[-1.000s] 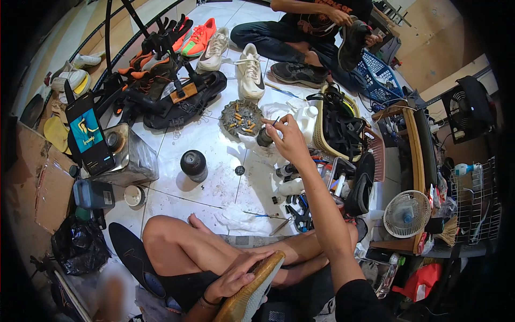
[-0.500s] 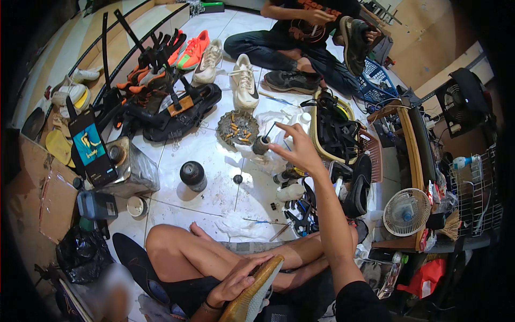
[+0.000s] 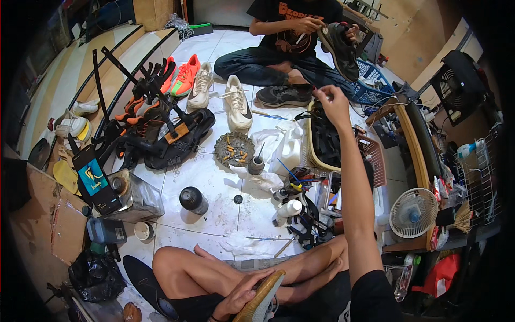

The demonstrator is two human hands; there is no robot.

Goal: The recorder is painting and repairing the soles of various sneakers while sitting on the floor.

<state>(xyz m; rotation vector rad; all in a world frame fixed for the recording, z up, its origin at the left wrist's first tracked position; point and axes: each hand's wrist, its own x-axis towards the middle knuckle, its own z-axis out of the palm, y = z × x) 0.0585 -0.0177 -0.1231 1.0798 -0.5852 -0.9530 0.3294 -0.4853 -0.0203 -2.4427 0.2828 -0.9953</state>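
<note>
My hands are well apart, each on its own station. The left hand (image 3: 236, 297) is clamped on the tan-soled shoe (image 3: 264, 296) in my lap; the grip appears meant to brace it on edge against me. The right hand (image 3: 335, 104) is stretched far forward, thumb and fingers drawn in near the far end of the yellow basket (image 3: 307, 145); whether a small item is pinched there I cannot tell. That basket holds a tangle of black items (image 3: 323, 142). Left of the right hand and nearer to me stands a small dark jar (image 3: 256, 166), a thin stick upright in its mouth, presumably parked for easy reach; its contents are not visible. Beside it, the round ashtray (image 3: 218, 154) contains cigarette butts (image 3: 241, 158). The white jug (image 3: 292, 150) stands between jar and basket, contents undetermined. Ahead and left of the left hand, the dark bottle (image 3: 193, 200) stands alone on the tiled floor (image 3: 177, 174), likely spaced to avoid knocks. Farther left, the phone (image 3: 94, 178) is propped by the metal can (image 3: 144, 198), seemingly for viewing.
</note>
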